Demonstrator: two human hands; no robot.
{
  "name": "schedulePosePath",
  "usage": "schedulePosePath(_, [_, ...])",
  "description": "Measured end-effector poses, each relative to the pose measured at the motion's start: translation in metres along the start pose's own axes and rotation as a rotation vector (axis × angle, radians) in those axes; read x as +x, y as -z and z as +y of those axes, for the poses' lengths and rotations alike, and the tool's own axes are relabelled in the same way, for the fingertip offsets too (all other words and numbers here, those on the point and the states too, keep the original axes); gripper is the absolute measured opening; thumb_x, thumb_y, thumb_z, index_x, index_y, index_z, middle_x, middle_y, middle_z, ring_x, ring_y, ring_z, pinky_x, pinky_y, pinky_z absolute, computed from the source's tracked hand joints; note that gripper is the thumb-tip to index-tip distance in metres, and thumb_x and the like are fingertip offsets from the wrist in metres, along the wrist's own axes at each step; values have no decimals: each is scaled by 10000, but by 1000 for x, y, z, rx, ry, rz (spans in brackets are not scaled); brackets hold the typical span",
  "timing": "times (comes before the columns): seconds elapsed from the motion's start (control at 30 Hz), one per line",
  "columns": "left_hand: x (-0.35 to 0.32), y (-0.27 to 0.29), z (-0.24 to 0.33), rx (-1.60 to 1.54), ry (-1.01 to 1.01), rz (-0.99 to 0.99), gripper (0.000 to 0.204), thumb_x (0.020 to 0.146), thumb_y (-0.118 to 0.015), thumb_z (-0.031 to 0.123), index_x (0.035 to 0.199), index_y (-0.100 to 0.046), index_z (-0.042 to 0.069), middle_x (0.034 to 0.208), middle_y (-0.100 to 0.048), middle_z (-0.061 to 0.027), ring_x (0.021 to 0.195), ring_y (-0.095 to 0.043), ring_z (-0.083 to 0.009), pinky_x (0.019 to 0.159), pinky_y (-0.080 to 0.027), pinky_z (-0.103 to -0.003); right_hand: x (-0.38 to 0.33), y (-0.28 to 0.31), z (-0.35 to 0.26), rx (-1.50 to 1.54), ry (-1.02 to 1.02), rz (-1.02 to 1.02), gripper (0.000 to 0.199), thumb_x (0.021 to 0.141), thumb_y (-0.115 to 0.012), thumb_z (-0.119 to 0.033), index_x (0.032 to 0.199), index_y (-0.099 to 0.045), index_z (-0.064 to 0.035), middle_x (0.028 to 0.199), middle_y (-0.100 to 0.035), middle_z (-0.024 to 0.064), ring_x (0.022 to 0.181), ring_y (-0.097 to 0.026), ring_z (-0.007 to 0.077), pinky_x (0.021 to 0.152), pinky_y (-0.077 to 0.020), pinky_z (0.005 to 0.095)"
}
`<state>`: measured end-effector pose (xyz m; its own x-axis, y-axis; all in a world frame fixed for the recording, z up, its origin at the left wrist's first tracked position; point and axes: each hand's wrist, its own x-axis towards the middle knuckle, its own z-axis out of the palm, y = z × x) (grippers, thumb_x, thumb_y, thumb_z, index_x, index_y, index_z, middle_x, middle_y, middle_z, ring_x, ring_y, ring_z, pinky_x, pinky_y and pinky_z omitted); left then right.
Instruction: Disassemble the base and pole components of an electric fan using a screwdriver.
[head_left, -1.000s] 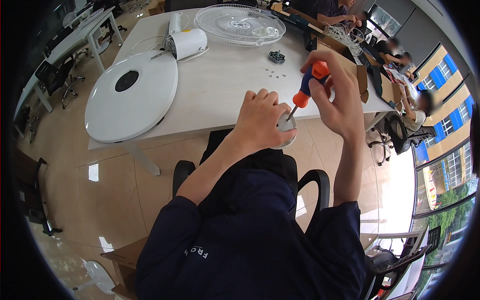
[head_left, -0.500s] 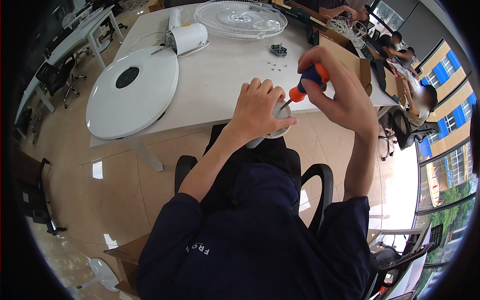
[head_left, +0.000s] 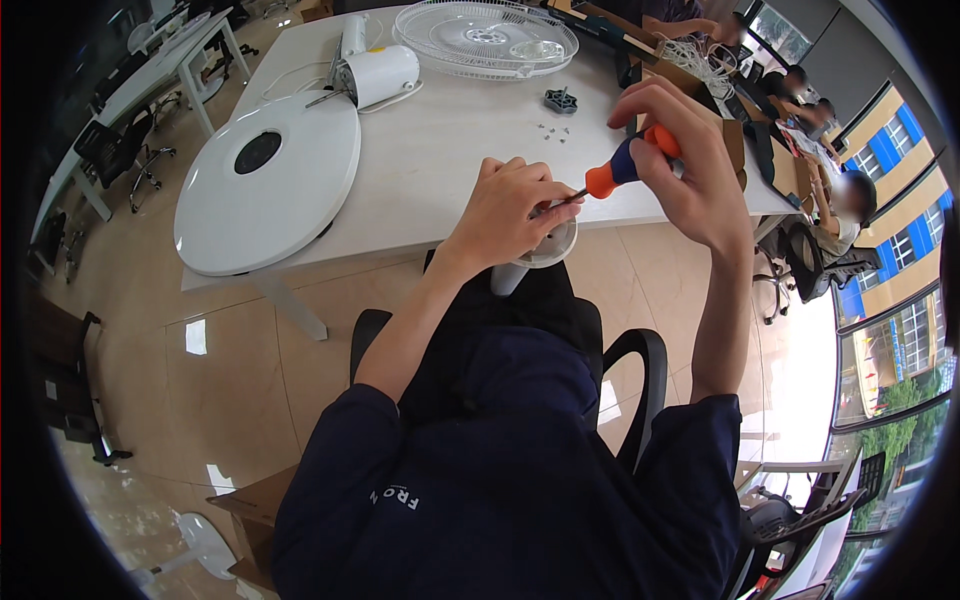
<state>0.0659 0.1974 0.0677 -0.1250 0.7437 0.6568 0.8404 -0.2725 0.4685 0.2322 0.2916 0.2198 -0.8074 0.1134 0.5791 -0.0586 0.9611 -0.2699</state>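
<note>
In my right hand [head_left: 690, 165] is a screwdriver [head_left: 612, 180] with an orange and blue handle, its shaft slanting down to the left. My left hand [head_left: 510, 210] has thumb and forefinger pinched at the tip of that shaft; whether a small screw sits there is hidden. Just under those fingers, the round open end of a white, tube-like part [head_left: 552, 246] faces up. Its narrower body [head_left: 508, 280] rests at my lap, and a hole shows inside the rim.
On the white table [head_left: 440, 160] lie a white round base [head_left: 300, 190], a fan motor housing [head_left: 383, 76], a clear fan grille [head_left: 465, 60], a dark knob-like part [head_left: 560, 100] and several small screws [head_left: 552, 133]. A cardboard box [head_left: 733, 150] stands at right. Other people sit beyond.
My right hand has drawn the screwdriver up and to the right, out of the white part. My left thumb and forefinger have come together at its tip, leaving more of the rim visible.
</note>
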Motion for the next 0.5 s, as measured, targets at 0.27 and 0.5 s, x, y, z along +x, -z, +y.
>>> schedulePosePath(0.27, [0, -8, 10, 15, 70, 63, 208, 872, -753, 334, 849, -784, 130, 741, -590, 38, 729, -521, -150, 761, -304, -351, 14, -13, -33, -400, -379, 55, 215, 936, -646, -213, 962, -574, -12, 829, -667, 161, 711, -649, 323, 615, -476, 360])
schedulePosePath(0.5, [2, -2, 3, 7, 139, 47, 196, 834, -782, 325, 811, -746, 134, 730, -607, 39, 752, -547, -150, 764, -316, -356, -2, -9, -21, -47, -114, 131, 190, 952, -635, -169, 985, -545, -5, 789, -649, 166, 675, -625, 337, 598, -466, 370])
